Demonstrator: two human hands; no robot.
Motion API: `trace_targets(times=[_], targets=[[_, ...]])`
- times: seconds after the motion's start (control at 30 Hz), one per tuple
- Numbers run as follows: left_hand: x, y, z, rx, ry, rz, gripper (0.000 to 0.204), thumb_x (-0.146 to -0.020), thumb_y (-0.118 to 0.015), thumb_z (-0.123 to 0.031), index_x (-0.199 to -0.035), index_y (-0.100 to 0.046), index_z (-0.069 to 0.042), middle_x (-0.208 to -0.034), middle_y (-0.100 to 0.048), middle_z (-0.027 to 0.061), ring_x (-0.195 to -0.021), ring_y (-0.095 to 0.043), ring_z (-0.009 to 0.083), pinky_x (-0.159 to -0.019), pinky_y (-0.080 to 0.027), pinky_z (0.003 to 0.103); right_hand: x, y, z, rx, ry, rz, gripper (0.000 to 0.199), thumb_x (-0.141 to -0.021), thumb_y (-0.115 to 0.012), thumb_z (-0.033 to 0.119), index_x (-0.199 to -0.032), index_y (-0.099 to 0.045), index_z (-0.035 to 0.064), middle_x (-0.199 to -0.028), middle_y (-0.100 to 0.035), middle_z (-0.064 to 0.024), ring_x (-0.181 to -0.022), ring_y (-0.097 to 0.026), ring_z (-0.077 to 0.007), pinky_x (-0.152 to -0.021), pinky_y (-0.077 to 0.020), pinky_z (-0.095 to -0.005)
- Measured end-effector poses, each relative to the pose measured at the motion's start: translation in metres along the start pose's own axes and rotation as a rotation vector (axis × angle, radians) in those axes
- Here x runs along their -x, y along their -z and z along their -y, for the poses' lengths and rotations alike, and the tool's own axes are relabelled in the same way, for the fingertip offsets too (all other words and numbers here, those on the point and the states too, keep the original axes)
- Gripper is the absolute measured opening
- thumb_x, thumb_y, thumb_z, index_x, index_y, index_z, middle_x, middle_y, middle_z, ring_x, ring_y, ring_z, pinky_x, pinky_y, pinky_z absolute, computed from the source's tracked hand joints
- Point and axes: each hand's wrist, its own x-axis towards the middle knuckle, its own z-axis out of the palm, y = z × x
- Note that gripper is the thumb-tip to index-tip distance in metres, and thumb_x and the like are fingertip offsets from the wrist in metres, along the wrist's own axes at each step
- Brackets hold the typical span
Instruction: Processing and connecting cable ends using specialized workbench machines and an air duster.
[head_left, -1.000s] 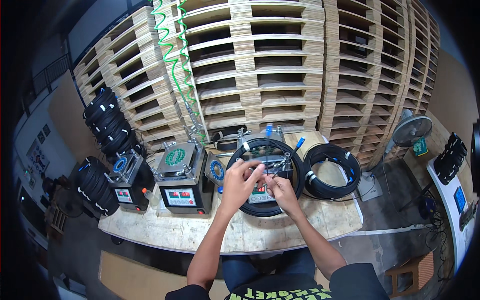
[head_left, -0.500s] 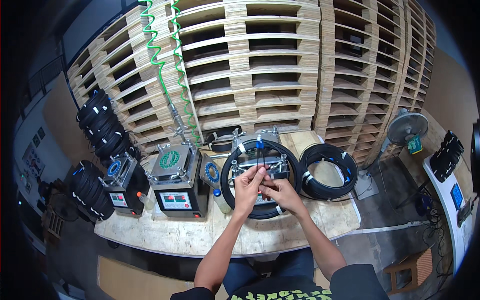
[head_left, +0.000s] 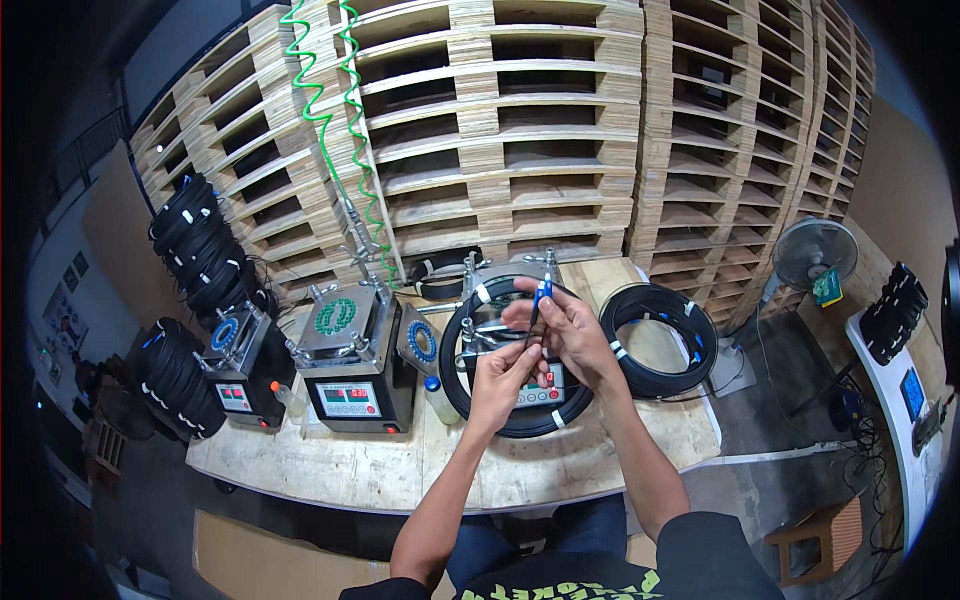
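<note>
A black cable with blue-tipped ends [head_left: 541,290] stands up between my hands, above a large coil of black cable [head_left: 562,419]. My left hand [head_left: 498,388] pinches the cable low down, thumb against fingers. Higher up, my right hand [head_left: 574,335] has its thumb in front of the cable near the blue tips and its fingers behind; it appears to hold them there. The coil rests around a metal-topped machine [head_left: 545,390] with a lit control panel, which my hands partly cover.
A second black coil [head_left: 660,384] lies at the right of the wooden table [head_left: 350,468]. Two machines with ring-patterned tops, a green one [head_left: 350,345] and a blue one [head_left: 238,350], stand left. A blue-capped bottle [head_left: 441,402] stands between machines. Wooden pallets [head_left: 500,130] rise behind.
My right hand has risen from beside my left hand up to the blue tips, its fingers spreading behind the cable. The tips have shifted slightly right. My left hand keeps its pinch.
</note>
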Motion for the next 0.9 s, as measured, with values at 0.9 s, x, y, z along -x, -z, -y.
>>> trace_targets(times=[0.9], targets=[[-0.003,-0.014,-0.067,-0.298,-0.227,0.024,0.016,-0.096,-0.067,-0.007,-0.102,-0.071,0.007,-0.092,-0.071,0.0075,-0.077,-0.065,0.0079,-0.07,-0.055,0.023,0.049,-0.006,-0.038,0.09,0.023,-0.11,0.039,-0.103,-0.054,0.045,-0.099,-0.056,0.0057,-0.068,-0.033,0.0086,-0.055,-0.025,-0.0031,-0.049,-0.0222,-0.0216]])
